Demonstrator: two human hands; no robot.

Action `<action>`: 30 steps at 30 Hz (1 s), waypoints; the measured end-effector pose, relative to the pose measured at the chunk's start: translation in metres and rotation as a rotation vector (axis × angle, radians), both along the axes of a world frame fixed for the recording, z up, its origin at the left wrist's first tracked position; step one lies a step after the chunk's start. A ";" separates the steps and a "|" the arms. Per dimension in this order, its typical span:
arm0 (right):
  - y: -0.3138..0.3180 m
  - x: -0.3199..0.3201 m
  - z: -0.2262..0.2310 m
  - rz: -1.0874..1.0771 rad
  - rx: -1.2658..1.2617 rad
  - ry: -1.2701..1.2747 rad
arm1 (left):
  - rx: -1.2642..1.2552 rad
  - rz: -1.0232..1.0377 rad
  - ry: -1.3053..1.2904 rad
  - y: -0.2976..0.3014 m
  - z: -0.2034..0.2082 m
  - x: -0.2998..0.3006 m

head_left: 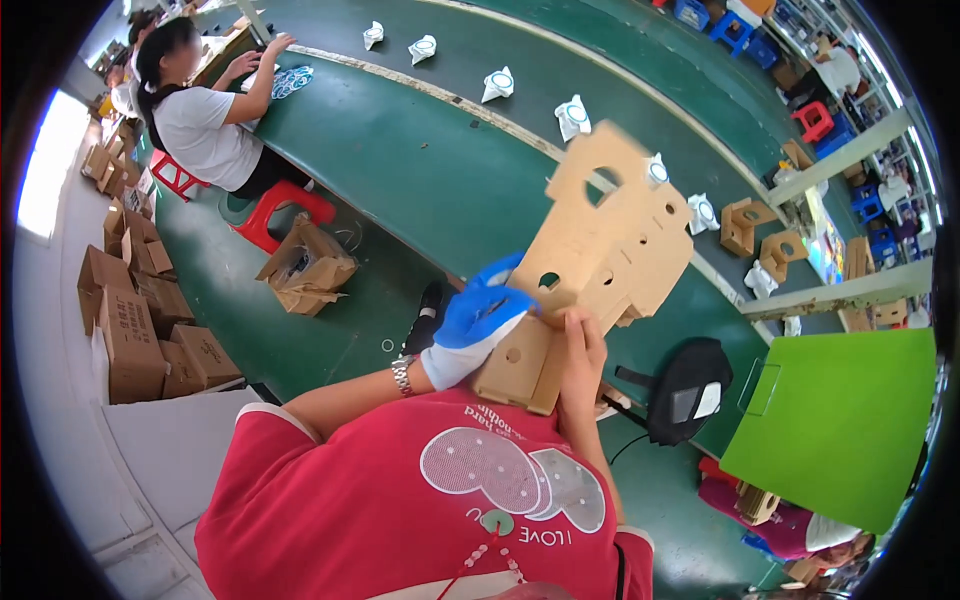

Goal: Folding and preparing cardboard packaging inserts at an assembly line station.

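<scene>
A brown die-cut cardboard insert (570,235) with round holes is held up in front of my chest, partly folded along a crease. Its upper flap, tilted away over the bench, looks slightly blurred. My left hand (475,325), in a blue-and-white work glove, grips the left edge near the fold. The bare right hand (582,355) pinches the fold from the other side, thumb and fingers against the board. Below the hands, the lower folded section (512,372) rests close to my red shirt. Parts of both hands' fingers are hidden behind the cardboard.
A green bench (400,150) runs past me beside a conveyor (455,45) carrying several white wrapped items (498,84). Folded cardboard inserts (745,225) stand to the right, near a green board (835,425). A co-worker (205,120) sits at left; cartons (130,335) line the wall.
</scene>
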State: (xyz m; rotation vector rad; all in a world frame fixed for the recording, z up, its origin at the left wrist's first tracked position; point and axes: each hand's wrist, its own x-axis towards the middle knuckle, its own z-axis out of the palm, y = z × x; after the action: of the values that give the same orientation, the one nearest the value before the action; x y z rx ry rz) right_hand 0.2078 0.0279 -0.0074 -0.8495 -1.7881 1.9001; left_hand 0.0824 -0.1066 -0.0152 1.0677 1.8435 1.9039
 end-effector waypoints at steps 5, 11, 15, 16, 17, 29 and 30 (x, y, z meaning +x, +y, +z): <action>-0.002 -0.011 -0.011 -0.179 -0.221 0.154 | 0.125 0.074 -0.292 0.017 0.026 -0.002; -0.002 0.019 -0.020 0.112 -0.072 0.108 | -0.243 -0.294 -0.088 0.005 0.038 -0.018; 0.012 0.024 0.023 0.282 -0.213 0.058 | -0.464 -0.610 -0.126 -0.003 0.052 -0.055; 0.015 0.022 0.039 0.342 -0.251 -0.098 | -0.584 -0.594 -0.617 -0.005 0.064 -0.056; 0.017 0.020 0.038 0.405 -0.158 -0.057 | -0.416 -0.782 -0.690 -0.015 0.028 -0.068; 0.060 0.007 0.035 0.372 0.080 -0.369 | -0.619 -0.688 0.304 0.069 0.036 -0.073; 0.071 0.007 0.027 0.360 0.083 -0.369 | -0.793 -0.733 -0.013 0.086 0.032 -0.085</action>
State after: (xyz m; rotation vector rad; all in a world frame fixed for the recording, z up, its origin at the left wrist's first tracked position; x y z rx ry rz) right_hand 0.2147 0.0991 0.0194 -0.9484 -2.3604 1.9577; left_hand -0.0023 -0.0203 0.0170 1.1687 1.6164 0.6722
